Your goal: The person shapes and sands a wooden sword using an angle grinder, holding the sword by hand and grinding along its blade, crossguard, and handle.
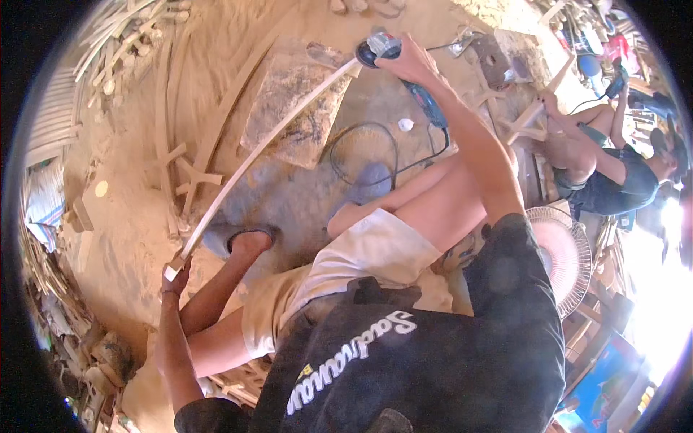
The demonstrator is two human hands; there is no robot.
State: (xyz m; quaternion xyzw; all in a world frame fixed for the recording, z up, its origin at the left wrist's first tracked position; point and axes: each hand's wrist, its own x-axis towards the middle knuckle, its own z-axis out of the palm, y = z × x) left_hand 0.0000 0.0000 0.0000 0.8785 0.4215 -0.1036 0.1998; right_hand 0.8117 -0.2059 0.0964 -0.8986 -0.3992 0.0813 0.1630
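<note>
Pale wood, a long curved strip [267, 141], runs diagonally from the lower left of the frame up toward the top centre. The left hand [175, 278] is closed around its lower end at the left, just beside a foot in a sandal [242, 238]. The right hand [411, 61] grips a blue power grinder [382, 49] near the top centre, its disc end touching the upper end of the strip. A black cord [368, 148] loops from the tool across the sandy floor [130, 216]. Beneath the upper part of the strip sits a worn stone slab [299, 115]. More curved wood pieces [184, 166] lie on the floor at the left. In the upper right of the frame another person [606, 169] sits among wooden parts, and a round fan grille [567, 256] stands at the right edge of the middle.
</note>
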